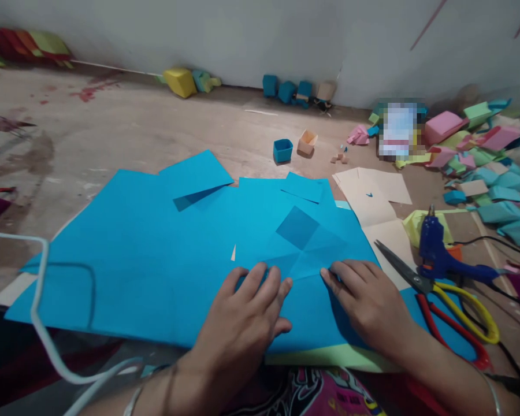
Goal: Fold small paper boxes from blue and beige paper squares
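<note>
Creased blue paper: the piece [301, 260] lies on the large blue sheets [138, 248], right of centre in the frame, with faint folds meeting near its middle and a darker square just above them.
Left hand: it [247, 312] rests palm down at lower centre, fingers released, spread and slightly bent, near the creased piece's lower edge.
Right hand: it [368, 297] is at lower right, fingers curled, thumb and fingertips close together at that piece's edge; whether they pinch it, I cannot tell.
Scissors: the pair [423, 284] lies half open beside the right hand, blades toward upper left.
Glue gun: blue [437, 254], at right, touching or overlapping the scissors; I cannot tell which.
Small boxes: a blue one [282, 151] and a peach one [307, 143] stand near each other on the counter [125, 121], above centre.
Coloured paper pieces: a heap [491, 167] fills the upper right.
White frame: a bent bar [38, 300] crosses the lower left.
</note>
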Demonstrator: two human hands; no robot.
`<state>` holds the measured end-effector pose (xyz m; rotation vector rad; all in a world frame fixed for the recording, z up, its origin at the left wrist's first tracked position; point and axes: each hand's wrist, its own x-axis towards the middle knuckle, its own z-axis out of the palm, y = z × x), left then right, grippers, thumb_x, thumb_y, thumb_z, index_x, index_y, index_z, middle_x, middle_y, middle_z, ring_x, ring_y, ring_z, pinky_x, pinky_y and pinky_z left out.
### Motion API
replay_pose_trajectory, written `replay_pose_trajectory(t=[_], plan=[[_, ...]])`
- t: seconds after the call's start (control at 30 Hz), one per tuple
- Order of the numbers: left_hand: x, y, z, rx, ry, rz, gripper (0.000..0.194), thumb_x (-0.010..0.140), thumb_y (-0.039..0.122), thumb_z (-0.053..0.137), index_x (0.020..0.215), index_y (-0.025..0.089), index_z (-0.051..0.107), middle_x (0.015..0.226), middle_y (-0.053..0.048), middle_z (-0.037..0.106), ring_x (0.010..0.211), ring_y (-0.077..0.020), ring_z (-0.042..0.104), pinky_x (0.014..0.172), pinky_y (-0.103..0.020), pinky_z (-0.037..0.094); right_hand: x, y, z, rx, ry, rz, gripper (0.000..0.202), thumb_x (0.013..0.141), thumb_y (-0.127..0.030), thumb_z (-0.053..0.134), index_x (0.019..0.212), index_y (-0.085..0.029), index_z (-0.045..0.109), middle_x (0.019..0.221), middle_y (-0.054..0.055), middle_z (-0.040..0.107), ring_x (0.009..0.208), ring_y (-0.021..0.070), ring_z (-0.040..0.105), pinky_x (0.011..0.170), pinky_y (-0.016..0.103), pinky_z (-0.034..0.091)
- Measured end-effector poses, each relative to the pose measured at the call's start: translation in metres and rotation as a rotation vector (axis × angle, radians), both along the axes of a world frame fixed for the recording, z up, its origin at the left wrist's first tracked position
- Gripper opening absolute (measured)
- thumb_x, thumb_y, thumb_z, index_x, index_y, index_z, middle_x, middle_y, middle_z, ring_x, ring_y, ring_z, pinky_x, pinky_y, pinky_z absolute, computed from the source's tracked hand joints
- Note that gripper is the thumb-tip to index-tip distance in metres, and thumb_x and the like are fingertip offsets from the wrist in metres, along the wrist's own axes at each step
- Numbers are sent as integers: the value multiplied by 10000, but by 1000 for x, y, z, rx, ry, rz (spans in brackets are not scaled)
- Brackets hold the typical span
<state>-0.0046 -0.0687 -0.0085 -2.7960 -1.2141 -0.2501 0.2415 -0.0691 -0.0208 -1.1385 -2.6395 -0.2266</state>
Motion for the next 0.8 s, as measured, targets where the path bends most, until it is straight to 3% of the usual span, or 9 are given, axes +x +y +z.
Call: replay_pose_trajectory(t=[0.2,0.3,0.4,0.57,0.67,0.8], plan=[[-5,1,10,19,-77,-7,250,885,365,636,1001,153,697,1146,-87,663,1114,-295,529,875,-422,414,3,-2,-6,26,-9,-2,275,912,-80,478,1114,-24,656,995,183,652,889,283,530,704,404,424],[7,-3,14,30,-150,-24,165,922,246,557,896,146,684,880,-76,659,857,-253,571,741,-393,453,2,-5,-7,29,-31,-7,306,917,-90,463,1164,-24,631,1038,193,644,934,303,531,732,420,439],[21,-7,13,-4,-195,-55,196,927,281,547,1010,151,668,842,-59,647,725,-223,549,630,-368,455,-2,-8,-6,25,-49,-37,328,930,-104,427,1192,-26,610,1055,190,644,947,310,537,766,444,446],[28,-3,-2,-174,-88,-11,626,825,468,682,1334,140,524,1253,-134,606,1096,-311,559,848,-436,507,5,-11,-3,9,83,-55,313,922,-45,414,1171,-61,603,1069,158,653,975,261,571,831,420,465],[23,5,-5,-240,-41,32,585,858,458,644,1350,167,520,1313,-137,584,1203,-332,523,942,-483,475,22,-9,-1,46,98,-112,380,906,-41,468,1270,-95,563,1141,166,628,1059,268,563,887,416,474],[17,13,-1,-288,-33,68,445,920,436,559,1272,165,586,1383,-144,548,1332,-337,436,1042,-522,402,31,-9,3,77,23,-129,503,900,-59,516,1373,-227,509,1330,162,537,1172,300,522,928,448,468]])
